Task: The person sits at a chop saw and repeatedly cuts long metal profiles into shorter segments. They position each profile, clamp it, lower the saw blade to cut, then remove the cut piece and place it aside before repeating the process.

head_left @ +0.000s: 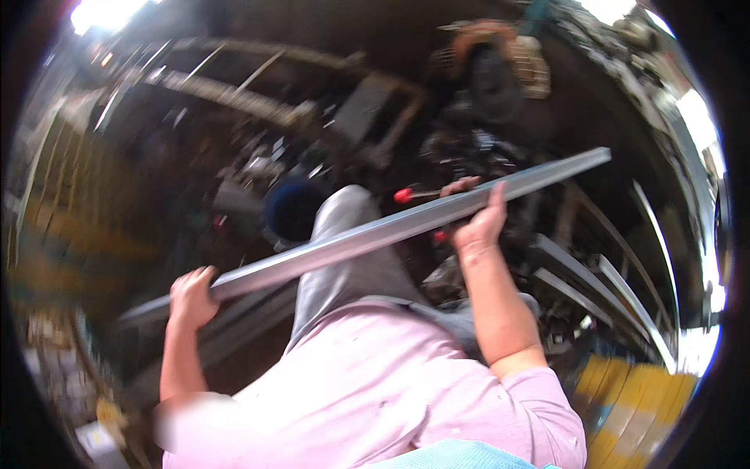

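A long, straight silver-grey metal bar (367, 237) lies across my front, tilted so that its right end is farther from me. My left hand (194, 298) is closed around it near its left end. Farther along, toward the right end, my right hand (482, 222) grips it with the thumb over the near side and fingertips showing beyond the far edge. Just past the bar, a red ball-shaped knob (403, 195) on a thin rod shows close to my right fingers. My grey-trousered knee (344, 211) is under and beyond the bar.
A dark blue round container (293, 207) stands beyond my knee. A ladder-like frame (226, 92) lies at the far left, and an orange round machine (488, 59) at the far right. Several metal strips (625, 297) lie right. Yellow slats (637, 406) fill the lower right. Much is blurred.
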Action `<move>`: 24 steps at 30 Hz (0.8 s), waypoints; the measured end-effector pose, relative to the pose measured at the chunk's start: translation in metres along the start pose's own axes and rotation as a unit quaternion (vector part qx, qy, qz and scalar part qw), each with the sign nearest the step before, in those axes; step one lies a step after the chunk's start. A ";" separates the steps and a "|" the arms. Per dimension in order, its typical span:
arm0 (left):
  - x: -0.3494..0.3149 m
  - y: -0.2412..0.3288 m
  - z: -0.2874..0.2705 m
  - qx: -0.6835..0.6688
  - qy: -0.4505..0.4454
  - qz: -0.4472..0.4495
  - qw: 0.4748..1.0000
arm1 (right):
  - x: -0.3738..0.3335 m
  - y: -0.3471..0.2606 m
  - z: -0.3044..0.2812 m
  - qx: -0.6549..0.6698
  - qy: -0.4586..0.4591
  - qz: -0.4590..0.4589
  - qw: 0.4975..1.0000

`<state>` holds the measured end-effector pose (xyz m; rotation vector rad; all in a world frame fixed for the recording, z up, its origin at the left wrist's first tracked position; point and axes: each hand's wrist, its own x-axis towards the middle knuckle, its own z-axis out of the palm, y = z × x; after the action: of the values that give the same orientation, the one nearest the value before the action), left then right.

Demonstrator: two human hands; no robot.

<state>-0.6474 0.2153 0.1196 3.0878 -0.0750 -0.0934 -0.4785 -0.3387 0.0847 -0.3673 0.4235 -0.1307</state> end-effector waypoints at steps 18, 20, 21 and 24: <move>-0.086 -0.013 0.130 -0.131 -0.161 -0.133 0.969 | 0.138 -0.163 0.081 -0.310 -0.288 -0.141 0.895; -0.091 -0.027 0.134 -0.129 -0.189 -0.153 0.961 | 0.162 -0.200 0.071 -0.360 -0.329 -0.172 0.856; -0.099 -0.034 0.143 -0.136 -0.184 -0.164 0.960 | 0.170 -0.214 0.064 -0.386 -0.375 -0.176 0.824; -0.114 -0.055 0.157 -0.126 -0.208 -0.191 0.951 | 0.183 -0.212 0.060 -0.328 -0.361 -0.083 0.869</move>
<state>-0.7681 0.2676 -0.0328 2.7304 0.4814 -0.7068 -0.2980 -0.5526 0.1463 -1.0817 -0.3353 -0.0033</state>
